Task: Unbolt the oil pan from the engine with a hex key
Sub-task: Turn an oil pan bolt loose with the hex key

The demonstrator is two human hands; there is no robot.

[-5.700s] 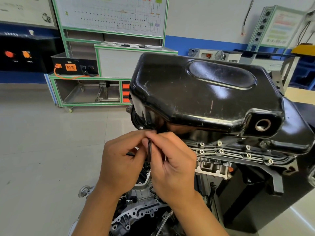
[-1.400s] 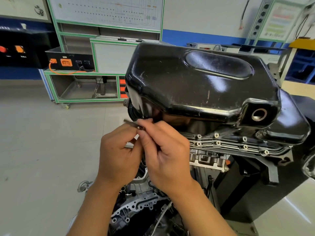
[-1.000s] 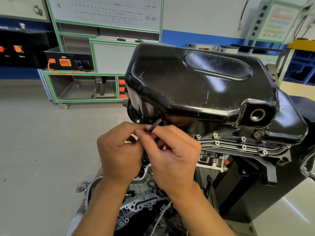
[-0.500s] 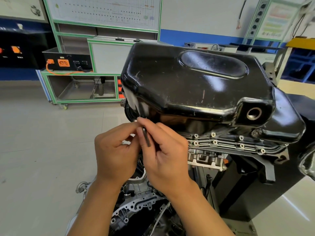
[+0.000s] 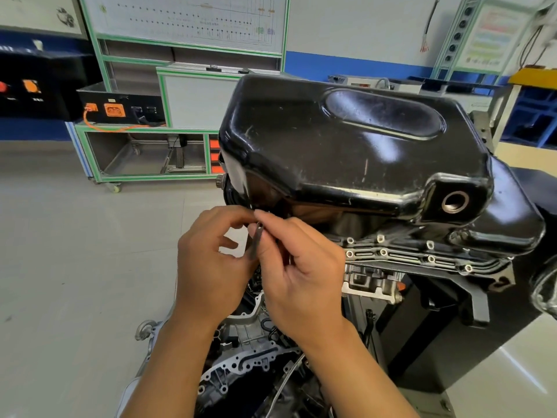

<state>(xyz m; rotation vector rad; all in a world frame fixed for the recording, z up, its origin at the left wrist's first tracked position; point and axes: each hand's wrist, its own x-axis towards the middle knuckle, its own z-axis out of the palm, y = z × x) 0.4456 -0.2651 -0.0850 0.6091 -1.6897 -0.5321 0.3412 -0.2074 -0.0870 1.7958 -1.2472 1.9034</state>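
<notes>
Both hands meet just below the near left corner of the black oil pan (image 5: 346, 140), which sits atop the engine (image 5: 250, 357); the right hand (image 5: 301, 282) pinches the hex key (image 5: 256, 239), held nearly upright; the left hand (image 5: 208, 267) curls its fingers toward the key's top, grip unclear.

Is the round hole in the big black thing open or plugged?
Open. The drain hole in the oil pan shows bare threads around a dark hollow, with no plug in it.
</notes>
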